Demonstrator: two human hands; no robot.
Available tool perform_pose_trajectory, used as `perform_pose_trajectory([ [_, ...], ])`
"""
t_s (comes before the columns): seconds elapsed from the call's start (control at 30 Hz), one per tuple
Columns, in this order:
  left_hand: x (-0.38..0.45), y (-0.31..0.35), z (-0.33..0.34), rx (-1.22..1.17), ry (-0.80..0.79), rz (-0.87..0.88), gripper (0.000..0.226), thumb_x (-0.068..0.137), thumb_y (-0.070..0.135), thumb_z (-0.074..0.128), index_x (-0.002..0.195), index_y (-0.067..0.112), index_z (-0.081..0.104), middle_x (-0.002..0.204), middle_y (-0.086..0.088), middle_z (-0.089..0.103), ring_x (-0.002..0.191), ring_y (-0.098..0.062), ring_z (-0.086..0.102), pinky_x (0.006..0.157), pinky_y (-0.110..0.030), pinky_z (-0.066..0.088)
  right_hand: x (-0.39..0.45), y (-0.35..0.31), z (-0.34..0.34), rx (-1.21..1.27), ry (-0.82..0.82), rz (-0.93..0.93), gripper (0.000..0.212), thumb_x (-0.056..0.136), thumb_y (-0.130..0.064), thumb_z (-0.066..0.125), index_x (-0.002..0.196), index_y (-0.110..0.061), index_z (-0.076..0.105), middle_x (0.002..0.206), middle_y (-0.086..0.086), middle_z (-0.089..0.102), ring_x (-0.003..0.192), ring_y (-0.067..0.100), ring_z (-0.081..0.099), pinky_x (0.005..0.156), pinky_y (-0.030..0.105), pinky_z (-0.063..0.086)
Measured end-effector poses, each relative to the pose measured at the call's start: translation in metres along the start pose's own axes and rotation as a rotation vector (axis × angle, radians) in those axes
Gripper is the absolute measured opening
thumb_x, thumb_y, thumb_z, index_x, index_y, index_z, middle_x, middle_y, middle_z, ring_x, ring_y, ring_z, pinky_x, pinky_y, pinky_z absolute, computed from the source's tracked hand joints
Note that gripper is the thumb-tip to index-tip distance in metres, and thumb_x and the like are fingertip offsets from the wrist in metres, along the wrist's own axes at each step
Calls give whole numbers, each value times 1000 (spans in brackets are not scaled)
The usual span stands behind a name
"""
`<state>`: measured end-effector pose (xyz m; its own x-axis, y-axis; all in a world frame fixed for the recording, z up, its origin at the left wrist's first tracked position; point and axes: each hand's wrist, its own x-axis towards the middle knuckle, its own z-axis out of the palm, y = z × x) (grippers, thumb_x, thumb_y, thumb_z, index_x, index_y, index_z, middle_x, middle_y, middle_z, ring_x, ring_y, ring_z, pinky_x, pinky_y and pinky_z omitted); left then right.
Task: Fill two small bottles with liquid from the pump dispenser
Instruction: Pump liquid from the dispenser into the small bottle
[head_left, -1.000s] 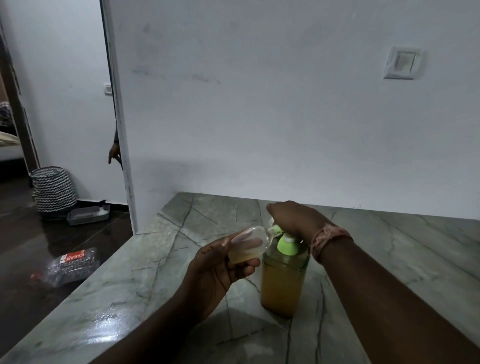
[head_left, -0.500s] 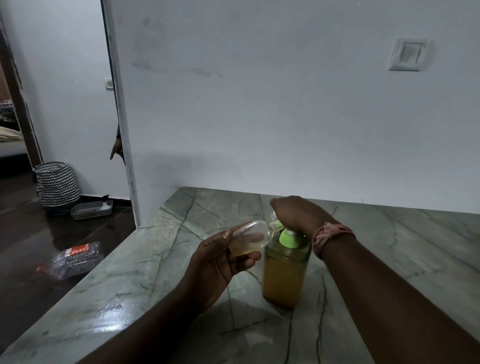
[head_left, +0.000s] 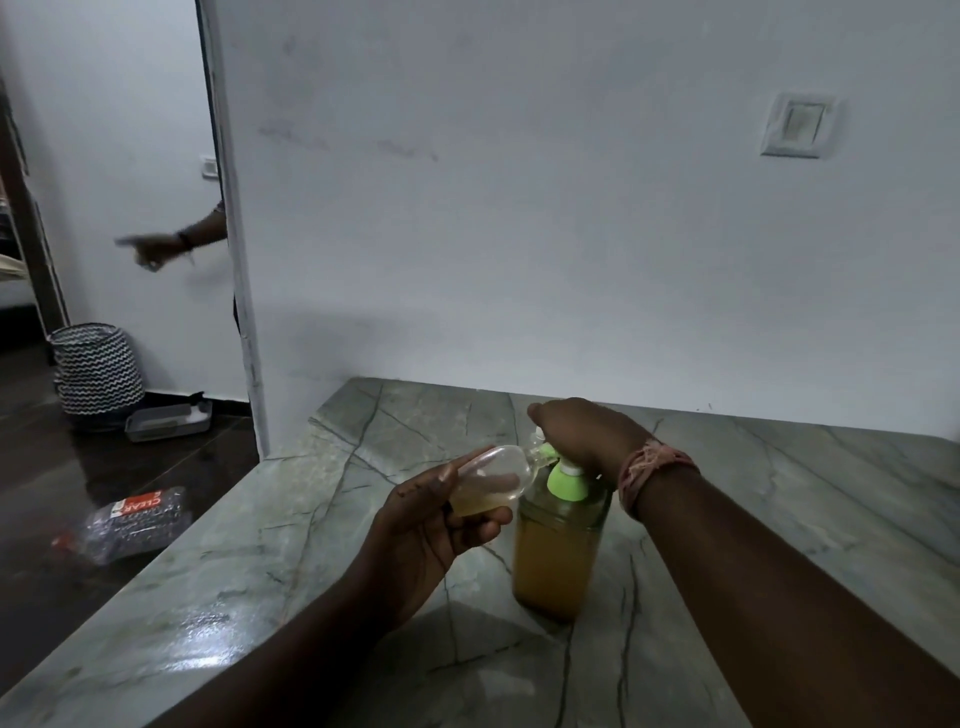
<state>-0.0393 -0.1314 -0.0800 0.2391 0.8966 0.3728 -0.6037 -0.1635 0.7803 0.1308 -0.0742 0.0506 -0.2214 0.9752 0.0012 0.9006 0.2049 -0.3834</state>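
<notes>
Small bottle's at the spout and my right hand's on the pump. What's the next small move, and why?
Probably press the pump again. The small clear plastic bottle, held tilted by the left hand with its mouth at the spout, looks only partly filled with amber liquid. The right hand rests on the green pump head of the tall amber dispenser bottle.

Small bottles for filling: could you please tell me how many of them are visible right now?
1. The small bottle is tilted in the left hand, its mouth at the pump dispenser nozzle, which the right hand covers. A second small bottle is not in view; it may be outside the frame.
</notes>
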Motion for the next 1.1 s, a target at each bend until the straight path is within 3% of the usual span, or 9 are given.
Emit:
perform_pose_trajectory([
  [0.1,-1,0,1,47,-12,3,63,84,46,74,135,12,62,133,-26,61,97,-32,70,76,-33,59,1,-1,-4,47,-40,5,45,101,-36,30,129,-9,52,140,14,48,117,28,50,89,30,38],
  [0.2,0,1,0,65,-11,6,62,84,47,73,135,14,63,133,-23,63,98,-32,70,76,-33,58,2,2,1,27,41,3,41,100,-30,29,118,-9,58,130,16,55,105,28,54,81,32,38],
  [0.3,0,1,1,57,7,-1,65,79,47,77,133,13,64,131,-24,63,96,-32,70,75,-33,59,2,1,6,-7,36,7,40,101,-25,26,123,-6,54,134,19,50,114,31,51,87,35,38],
  [0.47,-1,0,2,60,-6,-1,68,80,48,77,135,12,62,135,-27,60,95,-31,69,72,-32,58,4,0,-2,59,-50,21,51,99,-45,31,138,-15,46,147,9,41,123,25,47,95,31,36],
  [0.57,1,1,-3,62,-10,-5,66,81,48,77,136,15,62,133,-20,63,91,-25,69,69,-28,57,7,3,2,22,9,-19,43,102,-33,29,127,-10,54,139,14,48,111,24,50,84,31,34],
  [0.67,-1,1,-4,61,-34,-5,63,84,46,74,138,16,60,131,-18,65,89,-23,69,70,-28,57,4,1,7,-10,36,0,40,101,-25,29,122,-5,55,133,19,51,114,31,50,86,34,38],
  [0.87,0,-1,-5,36,-69,-11,60,87,43,73,138,15,59,135,-22,61,89,-23,69,70,-28,58,3,0,-1,55,-51,4,50,100,-44,31,140,-17,44,149,9,39,129,28,43,99,32,34],
  [1.0,2,-1,-7,32,-56,-23,61,85,44,75,137,16,61,132,-18,64,89,-23,69,71,-28,58,2,0,3,11,6,-6,40,103,-25,26,126,-5,53,138,18,48,118,30,48,85,31,35],
  [1.1,1,0,-4,18,-47,-30,63,82,43,77,136,14,62,132,-20,64,87,-24,69,72,-30,58,0,-1,3,23,2,7,41,102,-27,28,127,-6,53,138,18,48,118,30,49,84,30,34],
])
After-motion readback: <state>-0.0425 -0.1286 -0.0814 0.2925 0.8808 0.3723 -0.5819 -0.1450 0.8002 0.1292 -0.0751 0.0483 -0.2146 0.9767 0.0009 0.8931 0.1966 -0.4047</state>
